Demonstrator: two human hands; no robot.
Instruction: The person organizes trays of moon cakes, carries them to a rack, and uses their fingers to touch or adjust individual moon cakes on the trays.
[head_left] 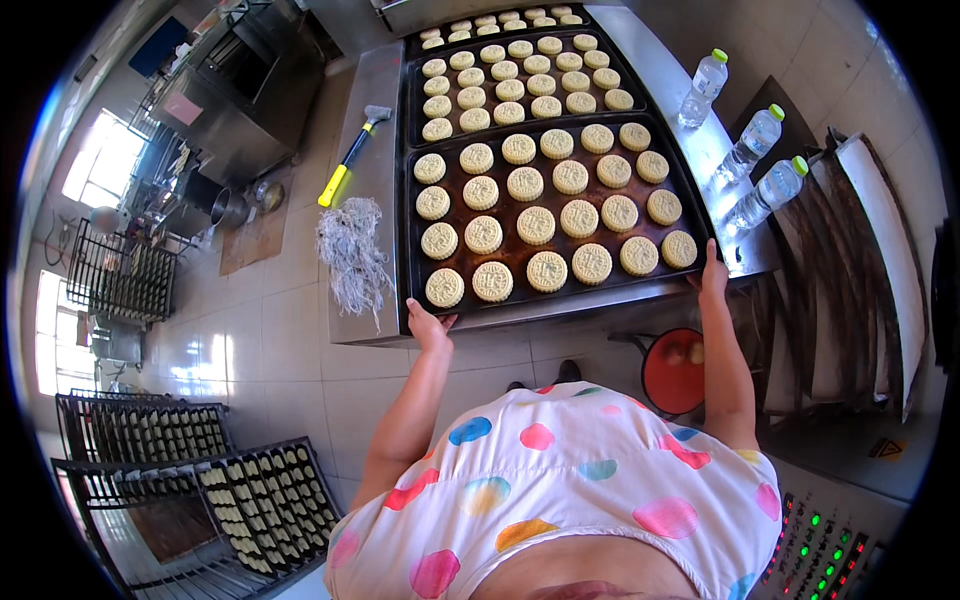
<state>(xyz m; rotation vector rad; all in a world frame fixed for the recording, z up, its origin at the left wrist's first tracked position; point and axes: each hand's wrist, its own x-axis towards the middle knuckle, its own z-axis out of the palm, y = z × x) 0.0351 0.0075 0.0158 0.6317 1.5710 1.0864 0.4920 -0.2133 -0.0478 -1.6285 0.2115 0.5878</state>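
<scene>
A dark baking tray [560,222] lies at the near end of a steel table, with rows of pale, round, pattern-stamped mooncakes [537,226] on it. My left hand [430,326] grips its near left corner, thumb on the rim and fingers underneath. At the near right corner my right hand [712,272] holds the rim in the same way, its fingers partly hidden below the edge. Directly beyond lies a second tray [555,120] of mooncakes, and another tray of them [470,32] sits at the far end.
Left of the trays, a yellow-and-black handled scraper [352,158] and a grey shaggy rag [352,250] lie on the steel table [377,85]. Three water bottles [750,145] stand along its right edge. A red stool [673,372] is below. Racks with filled trays [265,505] stand lower left.
</scene>
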